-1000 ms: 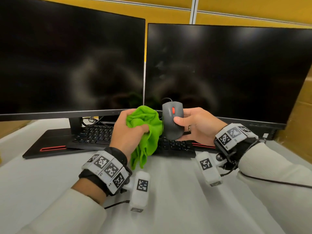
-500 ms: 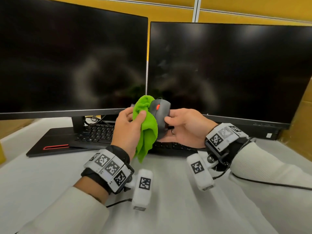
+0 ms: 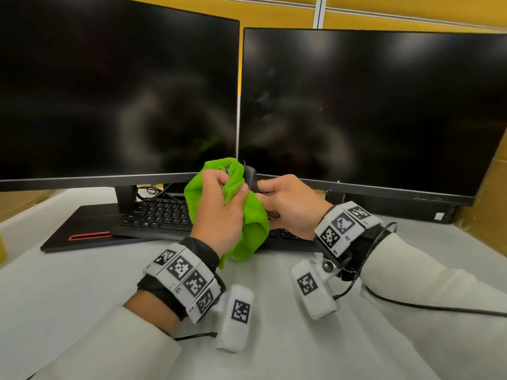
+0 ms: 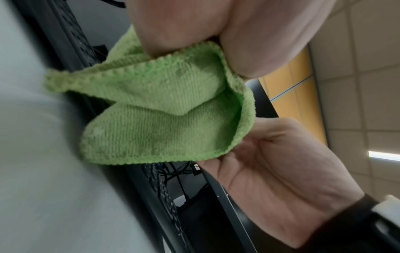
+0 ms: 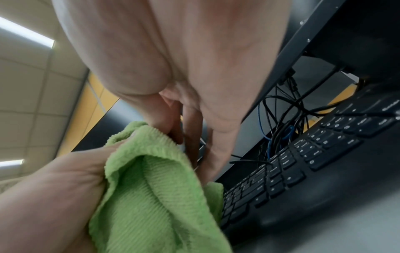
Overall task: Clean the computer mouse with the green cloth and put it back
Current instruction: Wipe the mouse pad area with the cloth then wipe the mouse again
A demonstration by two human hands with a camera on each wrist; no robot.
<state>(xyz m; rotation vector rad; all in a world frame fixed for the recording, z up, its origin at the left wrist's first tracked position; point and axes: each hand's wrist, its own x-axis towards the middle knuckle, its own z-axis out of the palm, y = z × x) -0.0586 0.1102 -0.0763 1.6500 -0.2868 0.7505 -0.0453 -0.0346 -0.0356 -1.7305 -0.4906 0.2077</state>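
In the head view my left hand [image 3: 222, 204] grips the bunched green cloth [image 3: 252, 223] above the keyboard. The cloth is pressed over the black computer mouse [image 3: 251, 178], of which only a dark top sliver shows. My right hand [image 3: 285, 204] holds the mouse from the right, thumb and fingers curled around it. The two hands touch through the cloth. In the left wrist view the folded cloth [image 4: 164, 109] hangs from my fingers. The right wrist view shows the cloth [image 5: 155, 193] against my right fingers [image 5: 192, 137]; the mouse is mostly hidden there.
Two dark monitors [image 3: 370, 111] stand side by side close behind the hands. A black keyboard [image 3: 159, 215] lies under them on a black mat with a red stripe [image 3: 87, 237]. Tangled cables [image 5: 281, 123] sit behind the keyboard. The white desk [image 3: 82, 292] spreads in front.
The mouse was in plain sight beside the cloth a second ago. My left hand has brought the cloth over it, and the mouse has turned and now lies mostly covered.
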